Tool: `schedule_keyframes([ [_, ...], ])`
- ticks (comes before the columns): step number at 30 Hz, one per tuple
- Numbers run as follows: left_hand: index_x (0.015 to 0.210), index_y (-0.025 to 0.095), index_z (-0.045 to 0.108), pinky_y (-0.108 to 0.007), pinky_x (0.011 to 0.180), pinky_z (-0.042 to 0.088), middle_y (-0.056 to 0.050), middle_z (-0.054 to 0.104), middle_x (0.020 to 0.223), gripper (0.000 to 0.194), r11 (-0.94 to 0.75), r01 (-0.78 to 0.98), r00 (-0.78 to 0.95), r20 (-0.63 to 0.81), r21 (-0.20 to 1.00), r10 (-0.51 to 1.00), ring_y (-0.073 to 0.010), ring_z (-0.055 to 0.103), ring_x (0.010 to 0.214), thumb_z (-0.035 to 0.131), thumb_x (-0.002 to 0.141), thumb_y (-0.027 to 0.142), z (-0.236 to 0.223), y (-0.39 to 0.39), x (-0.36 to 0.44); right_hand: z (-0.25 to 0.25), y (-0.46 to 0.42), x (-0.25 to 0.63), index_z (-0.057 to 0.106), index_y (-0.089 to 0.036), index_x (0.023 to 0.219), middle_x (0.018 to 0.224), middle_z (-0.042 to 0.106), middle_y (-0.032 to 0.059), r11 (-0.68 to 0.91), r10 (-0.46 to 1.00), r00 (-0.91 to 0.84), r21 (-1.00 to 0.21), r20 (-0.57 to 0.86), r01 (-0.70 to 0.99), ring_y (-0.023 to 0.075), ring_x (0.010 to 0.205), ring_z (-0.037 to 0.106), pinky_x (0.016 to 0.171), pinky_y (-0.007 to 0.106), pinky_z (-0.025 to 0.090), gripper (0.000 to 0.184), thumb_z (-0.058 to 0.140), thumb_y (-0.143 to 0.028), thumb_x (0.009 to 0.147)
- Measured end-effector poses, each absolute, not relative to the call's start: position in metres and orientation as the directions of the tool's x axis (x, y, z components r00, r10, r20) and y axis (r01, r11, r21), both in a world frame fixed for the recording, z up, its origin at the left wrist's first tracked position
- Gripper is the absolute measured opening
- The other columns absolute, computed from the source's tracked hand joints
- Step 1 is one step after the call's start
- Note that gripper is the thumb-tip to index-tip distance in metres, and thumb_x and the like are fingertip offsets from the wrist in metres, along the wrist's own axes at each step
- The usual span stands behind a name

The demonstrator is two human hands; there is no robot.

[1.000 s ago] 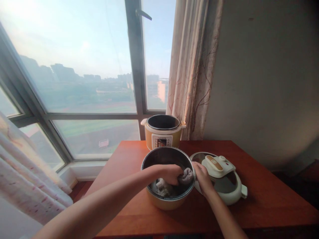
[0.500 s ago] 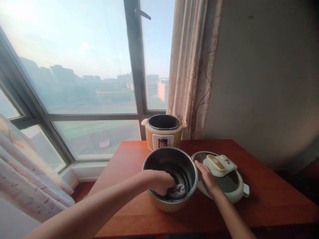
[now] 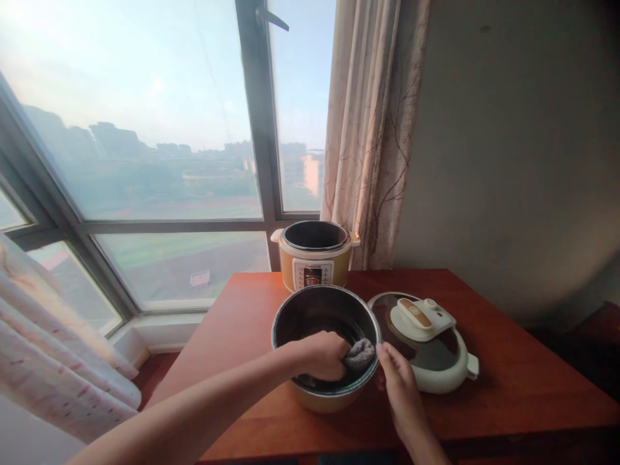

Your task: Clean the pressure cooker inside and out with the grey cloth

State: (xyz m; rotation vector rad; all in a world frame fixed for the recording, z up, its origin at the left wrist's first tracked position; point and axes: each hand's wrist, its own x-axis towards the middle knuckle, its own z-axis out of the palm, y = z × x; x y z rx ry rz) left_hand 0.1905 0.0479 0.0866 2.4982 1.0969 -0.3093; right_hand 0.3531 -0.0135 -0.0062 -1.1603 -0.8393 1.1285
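A round inner pot [image 3: 310,309] with a dark inside and a golden outside stands near the front of the table. My left hand [image 3: 325,355] reaches into it, closed around a bunched grey cloth [image 3: 361,355] that lies against the right part of the inner wall. At the pot's right rim, my right hand [image 3: 396,374] pinches the edge, with the thumb on top and the other fingers partly hidden below. Behind the pot sits the golden and white cooker body [image 3: 287,268], its front panel partly covered by the pot's rim.
To the right lies the cooker's white lid [image 3: 438,381], with its handle upward. The reddish-brown wooden table [image 3: 513,387] carries everything. Beyond it are a window [image 3: 184,226], a curtain [image 3: 368,129] and a grey wall [image 3: 494,161].
My left hand and the cloth have shifted right and up along the pot's inner wall. My right hand has slid down the right rim toward me. The view has turned slightly.
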Motion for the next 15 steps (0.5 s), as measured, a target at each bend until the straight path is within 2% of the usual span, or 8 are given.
schedule_keyframes([
  [3,0.082,0.014,0.072,-0.036,0.066,0.051,-0.018,0.076,0.088,0.021,-0.415,0.797,0.571,-0.321,0.439,0.756,-0.0362,0.073,0.085,0.061,0.067,0.022,0.081,0.055,0.197,-0.007,-0.015,0.345,0.044,-0.023,0.064,0.050,0.036,-0.0086,0.011,0.982,0.186,-0.972,-0.034,-0.233,0.0098,0.047,0.032,0.045,0.023,0.025,0.054,0.065,-0.070,0.078],
  [6,0.082,0.013,0.071,-0.030,0.066,0.052,-0.012,0.076,0.087,0.018,-0.266,0.799,0.488,-0.322,0.540,0.811,-0.0299,0.072,0.086,0.062,0.070,0.024,0.072,0.068,0.197,-0.007,-0.020,0.335,0.044,-0.023,0.062,0.047,0.037,-0.0086,-0.006,0.990,0.137,-0.974,-0.038,-0.225,0.0092,0.044,0.032,0.044,0.023,0.024,0.056,0.065,-0.073,0.076],
  [10,0.099,0.010,0.068,-0.022,0.063,0.052,-0.011,0.075,0.100,0.028,-0.104,0.793,0.349,-0.308,0.600,0.885,-0.0221,0.072,0.089,0.052,0.082,0.023,0.059,0.087,0.192,-0.008,-0.029,0.314,0.043,-0.024,0.059,0.043,0.037,-0.0083,-0.021,0.991,0.122,-0.973,-0.050,-0.230,0.0084,0.041,0.031,0.043,0.023,0.024,0.060,0.063,-0.078,0.073],
  [12,0.105,0.007,0.066,-0.022,0.064,0.053,-0.013,0.074,0.104,0.032,-0.056,0.796,0.292,-0.301,0.603,0.908,-0.0215,0.072,0.090,0.046,0.085,0.021,0.054,0.093,0.189,-0.009,-0.033,0.303,0.043,-0.024,0.058,0.043,0.038,-0.0077,-0.025,0.991,0.120,-0.974,-0.053,-0.225,0.0086,0.040,0.033,0.042,0.023,0.026,0.060,0.062,-0.079,0.073],
  [15,0.105,0.007,0.067,-0.023,0.070,0.054,-0.014,0.074,0.105,0.031,-0.072,0.809,0.281,-0.277,0.583,0.919,-0.0223,0.072,0.093,0.046,0.085,0.019,0.052,0.093,0.186,-0.008,-0.037,0.292,0.044,-0.024,0.058,0.042,0.040,-0.0064,-0.034,0.993,0.107,-0.976,-0.058,-0.215,0.0093,0.039,0.035,0.041,0.023,0.027,0.061,0.060,-0.081,0.072],
])
